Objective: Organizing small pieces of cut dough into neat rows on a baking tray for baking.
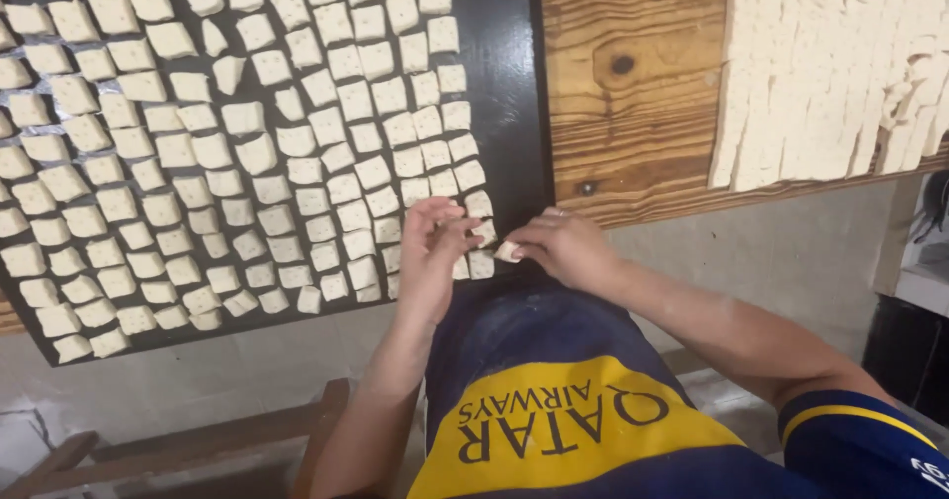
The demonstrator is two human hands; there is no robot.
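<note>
the right hand [565,247] pinches a small pale dough piece [507,252] between thumb and fingertips, holding it just off the near right corner of the black tray [504,84]. the left hand [432,247] is beside it, fingers curled and bunched near the same corner, touching or nearly touching the last squares of the bottom rows; whether it grips a piece of its own i cannot tell.

the piece looks light and soft, a little cushion of raw dough with a floury, matte skin. it should dent under firm pressure and may stick if squeezed, so a light pinch at two opposite edges seems the safest hold, with the flat faces left alone. it is unlikely to slip, and a drop would more likely deform it than break it.

around it, the dough squares [227,153] cover the tray in loose rows, most just apart from one another, some touching, a few turned askew. the tray lies on a wooden worktop [623,84] with dark grain and knots. farther right on the wood sits a slab of cut dough strips [830,74], long pieces pressed side by side and still close together. below the hands, the person's dark blue and yellow shirt [554,410] fills the foreground, and a wooden frame [188,445] shows at lower left.
</note>
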